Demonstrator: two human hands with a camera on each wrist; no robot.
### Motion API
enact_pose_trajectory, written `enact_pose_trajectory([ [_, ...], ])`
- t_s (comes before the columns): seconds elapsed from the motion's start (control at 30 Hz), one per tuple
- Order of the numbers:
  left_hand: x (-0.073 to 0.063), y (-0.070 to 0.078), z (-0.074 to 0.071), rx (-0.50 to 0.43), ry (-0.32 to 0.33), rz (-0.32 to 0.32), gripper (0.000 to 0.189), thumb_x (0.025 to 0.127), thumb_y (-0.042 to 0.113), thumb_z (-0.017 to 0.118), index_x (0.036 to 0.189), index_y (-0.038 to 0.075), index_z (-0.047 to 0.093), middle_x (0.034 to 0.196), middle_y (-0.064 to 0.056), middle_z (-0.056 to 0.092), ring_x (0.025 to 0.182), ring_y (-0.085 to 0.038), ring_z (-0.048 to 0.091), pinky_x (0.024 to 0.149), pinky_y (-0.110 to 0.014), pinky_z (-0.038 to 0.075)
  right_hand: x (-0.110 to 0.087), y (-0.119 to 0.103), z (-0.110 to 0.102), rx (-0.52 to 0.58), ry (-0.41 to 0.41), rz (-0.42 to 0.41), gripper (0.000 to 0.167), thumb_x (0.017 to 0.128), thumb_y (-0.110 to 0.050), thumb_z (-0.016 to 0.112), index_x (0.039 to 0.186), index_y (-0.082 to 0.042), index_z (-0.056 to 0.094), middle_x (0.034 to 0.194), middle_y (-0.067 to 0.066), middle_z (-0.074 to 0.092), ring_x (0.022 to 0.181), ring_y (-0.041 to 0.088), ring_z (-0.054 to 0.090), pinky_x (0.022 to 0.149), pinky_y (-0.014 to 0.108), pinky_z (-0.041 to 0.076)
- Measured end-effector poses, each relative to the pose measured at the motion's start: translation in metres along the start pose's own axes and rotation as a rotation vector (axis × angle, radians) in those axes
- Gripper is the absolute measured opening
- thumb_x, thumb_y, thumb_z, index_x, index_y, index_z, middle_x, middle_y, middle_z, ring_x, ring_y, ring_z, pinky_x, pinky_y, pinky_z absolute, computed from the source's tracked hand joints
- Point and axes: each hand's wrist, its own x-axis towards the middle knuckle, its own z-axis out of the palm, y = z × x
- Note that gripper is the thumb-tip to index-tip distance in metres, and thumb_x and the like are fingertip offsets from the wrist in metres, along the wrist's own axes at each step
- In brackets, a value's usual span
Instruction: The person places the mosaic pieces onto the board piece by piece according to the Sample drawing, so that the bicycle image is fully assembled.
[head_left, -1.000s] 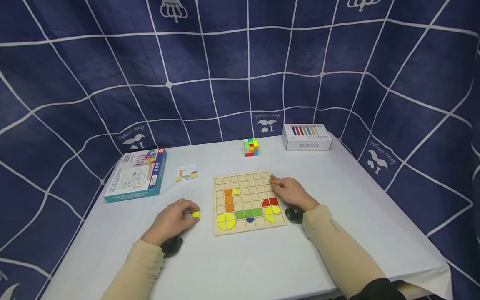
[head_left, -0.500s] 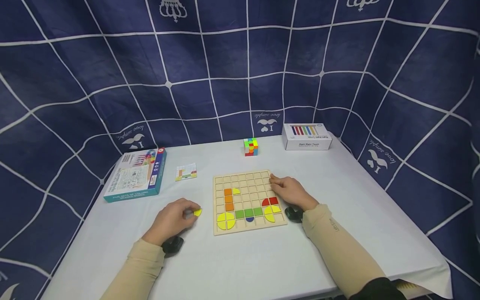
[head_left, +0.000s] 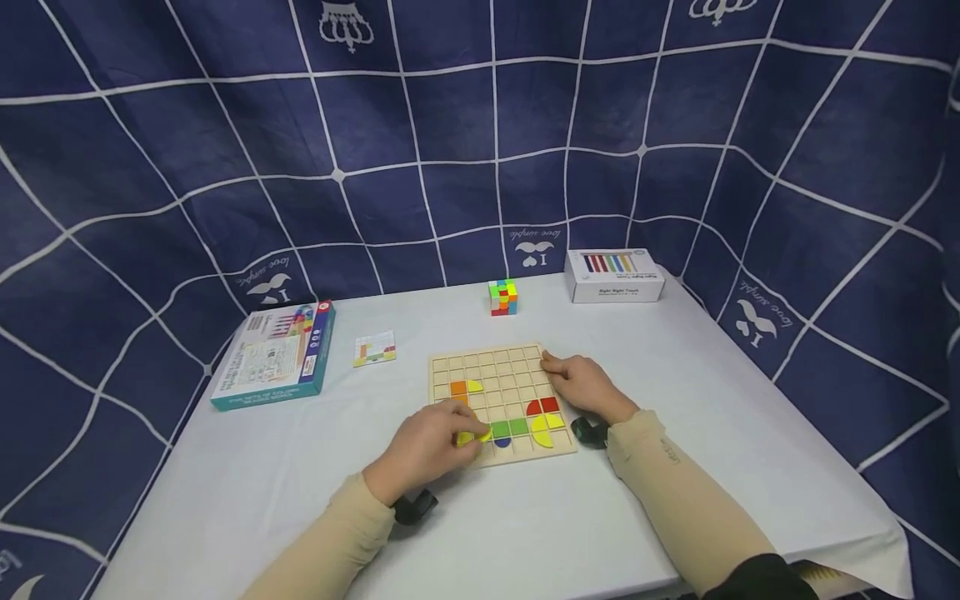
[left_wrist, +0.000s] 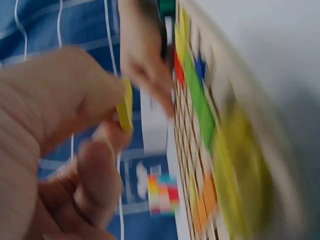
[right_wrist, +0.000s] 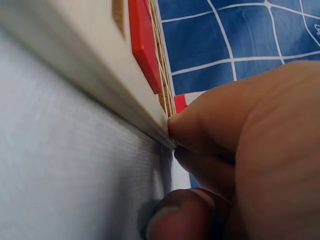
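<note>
My left hand (head_left: 423, 446) is over the lower left of a wooden grid board (head_left: 489, 364) and pinches a yellow quarter-circle tile (left_wrist: 125, 107) between thumb and finger. In the left wrist view the tile is clear of the board's surface. My right hand (head_left: 585, 386) holds the board's right edge, fingertips against the rim. On the board lie orange square tiles (head_left: 458, 387), green square tiles (head_left: 518, 427), red tiles (head_left: 549, 404), a blue tile (head_left: 502, 442) and yellow quarter-circles (head_left: 542, 437). My left hand hides part of the orange row and the yellow circle (left_wrist: 242, 175).
A small pattern card (head_left: 374, 348) lies left of the board. Farther left is a teal-edged flat box (head_left: 273, 354). A puzzle cube (head_left: 502, 297) and a white box (head_left: 615, 277) stand at the back, before a dark blue curtain (head_left: 450, 108).
My left hand has moved right from the bare cloth to above the board, carrying the yellow tile. The right hand stays at the board's edge.
</note>
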Motion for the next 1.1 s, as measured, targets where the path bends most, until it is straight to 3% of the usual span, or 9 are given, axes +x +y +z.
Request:
enact_pose_trajectory([
  [0.17, 0.028, 0.032, 0.024, 0.029, -0.045, 0.031, 0.020, 0.088, 0.017, 0.078, 0.107, 0.020, 0.083, 0.099, 0.008, 0.071, 0.080, -0.005, 0.063, 0.061, -0.018, 0.045, 0.002, 0.002, -0.002, -0.019, 0.008, -0.021, 0.042, 0.103, -0.019, 0.057, 0.144, -0.010, 0.058, 0.157, -0.001, 0.047, 0.147, 0.029, 0.042, 0.117, 0.051, 0.037],
  [0.3, 0.046, 0.048, 0.043, 0.087, -0.048, 0.067, 0.021, 0.087, 0.015, 0.077, 0.105, 0.022, 0.084, 0.093, 0.009, 0.070, 0.077, -0.001, 0.057, 0.057, -0.016, 0.042, 0.003, 0.002, -0.003, -0.017, 0.008, -0.045, 0.040, 0.103, -0.019, 0.057, 0.143, -0.010, 0.059, 0.155, 0.001, 0.048, 0.146, 0.030, 0.043, 0.116, 0.051, 0.039],
  [0.4, 0.055, 0.056, 0.054, 0.150, -0.052, 0.112, 0.018, 0.086, 0.012, 0.074, 0.095, 0.025, 0.084, 0.082, 0.010, 0.063, 0.072, -0.004, 0.050, 0.051, -0.018, 0.037, 0.005, 0.001, -0.002, -0.019, 0.006, -0.055, 0.040, 0.104, -0.020, 0.057, 0.142, -0.011, 0.060, 0.155, 0.000, 0.049, 0.146, 0.029, 0.044, 0.115, 0.050, 0.039],
  [0.5, 0.060, 0.061, 0.061, 0.195, -0.060, 0.138, 0.016, 0.085, 0.011, 0.072, 0.081, 0.026, 0.078, 0.074, 0.010, 0.053, 0.068, -0.006, 0.045, 0.048, -0.020, 0.033, 0.005, -0.001, -0.001, -0.016, 0.007, -0.063, 0.039, 0.104, -0.020, 0.058, 0.142, -0.011, 0.060, 0.155, 0.000, 0.049, 0.146, 0.028, 0.044, 0.116, 0.049, 0.039],
  [0.6, 0.065, 0.063, 0.065, 0.212, -0.069, 0.139, 0.018, 0.086, 0.011, 0.071, 0.077, 0.026, 0.075, 0.074, 0.009, 0.052, 0.066, -0.007, 0.044, 0.047, -0.020, 0.032, 0.004, -0.002, -0.001, -0.010, 0.010, -0.070, 0.039, 0.104, -0.019, 0.057, 0.142, -0.010, 0.060, 0.155, 0.001, 0.048, 0.146, 0.030, 0.043, 0.116, 0.050, 0.038],
  [0.83, 0.069, 0.064, 0.073, 0.242, -0.066, 0.111, 0.017, 0.090, 0.016, 0.073, 0.097, 0.028, 0.084, 0.086, 0.008, 0.064, 0.071, -0.004, 0.051, 0.049, -0.019, 0.037, 0.002, -0.002, -0.001, -0.021, 0.008, -0.072, 0.040, 0.103, -0.018, 0.057, 0.142, -0.010, 0.060, 0.155, 0.000, 0.048, 0.146, 0.029, 0.043, 0.116, 0.050, 0.039],
  [1.1, 0.071, 0.065, 0.076, 0.227, -0.061, 0.035, 0.015, 0.092, 0.028, 0.078, 0.105, 0.031, 0.084, 0.092, 0.007, 0.068, 0.080, -0.004, 0.059, 0.055, -0.022, 0.043, -0.001, 0.002, -0.001, -0.014, 0.027, -0.073, 0.040, 0.102, -0.017, 0.057, 0.142, -0.010, 0.060, 0.154, 0.001, 0.049, 0.145, 0.031, 0.044, 0.115, 0.051, 0.039],
])
